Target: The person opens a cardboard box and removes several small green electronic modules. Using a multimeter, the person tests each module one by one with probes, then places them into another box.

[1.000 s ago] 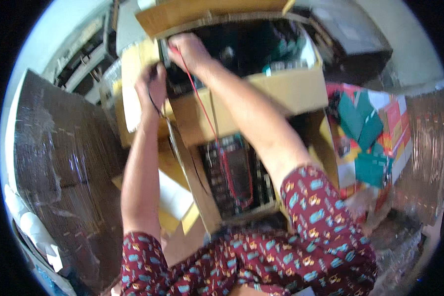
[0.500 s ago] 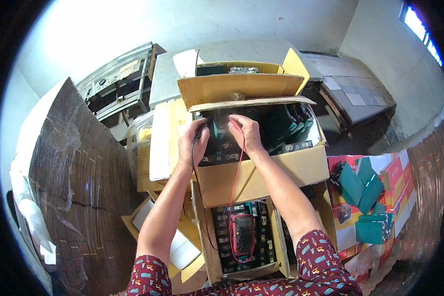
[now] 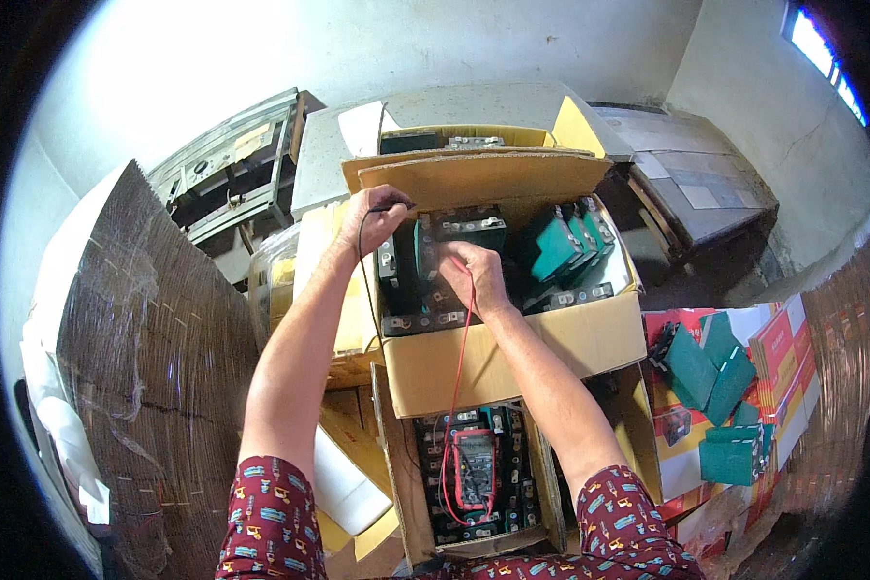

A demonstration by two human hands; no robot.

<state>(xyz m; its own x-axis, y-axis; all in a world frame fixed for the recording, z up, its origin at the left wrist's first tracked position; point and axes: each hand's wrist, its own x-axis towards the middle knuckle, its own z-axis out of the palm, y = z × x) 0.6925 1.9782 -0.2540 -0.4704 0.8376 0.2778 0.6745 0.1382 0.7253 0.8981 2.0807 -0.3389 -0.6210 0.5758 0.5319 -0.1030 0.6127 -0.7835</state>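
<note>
My left hand (image 3: 375, 215) is closed on a black test probe (image 3: 399, 206) over the back left of an open cardboard box (image 3: 512, 358). My right hand (image 3: 472, 275) grips a red test probe (image 3: 462, 266) lower down in the box, beside green battery cells with metal terminals (image 3: 575, 242), some standing at a slant on the right. The probe tips are too small or hidden to make out what they touch. Their leads run down to a red-cased multimeter (image 3: 475, 469), lying on more cells in a lower box (image 3: 396, 493) in front of me.
Tall stacks of flattened cardboard (image 3: 145, 387) flank me. Loose green cells (image 3: 725, 454) lie on red-and-white cartons (image 3: 773, 338) at the right. Another open box (image 3: 580, 126) stands behind. A metal frame table (image 3: 232, 155) and a grey table (image 3: 696, 169) stand by the walls.
Since half a second ago my left hand has moved up to the box's back edge and my right hand slightly down. The view has tilted up since one second ago, bringing the walls in.
</note>
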